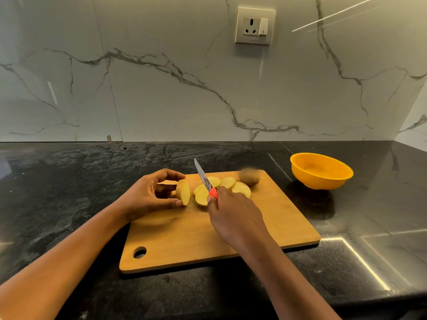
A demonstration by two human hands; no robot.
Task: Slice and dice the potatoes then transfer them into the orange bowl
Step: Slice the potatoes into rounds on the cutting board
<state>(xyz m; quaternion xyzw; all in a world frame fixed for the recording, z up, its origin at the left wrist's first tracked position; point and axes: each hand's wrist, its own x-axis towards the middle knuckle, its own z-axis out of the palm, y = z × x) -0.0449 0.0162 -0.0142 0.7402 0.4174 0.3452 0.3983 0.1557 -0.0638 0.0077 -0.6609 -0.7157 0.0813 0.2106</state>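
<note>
Head view: one cutting board [184, 239] carries one whole potato [249, 177] at its far edge, about five flat slices [227, 183] beside it, and one potato chunk [183, 192] pinched on edge by the left hand [147, 197]. The right hand [235, 218] grips one red-handled knife [203, 176], its blade over the slices. One orange bowl [323, 181] sits on the counter [69, 181], right of the board.

- The left hand [150, 195] is held curled, thumb and fingertips pinched together, forearm stretched from the near left.
- The right hand [233, 215] is clenched, forearm reaching from the near right.
</note>
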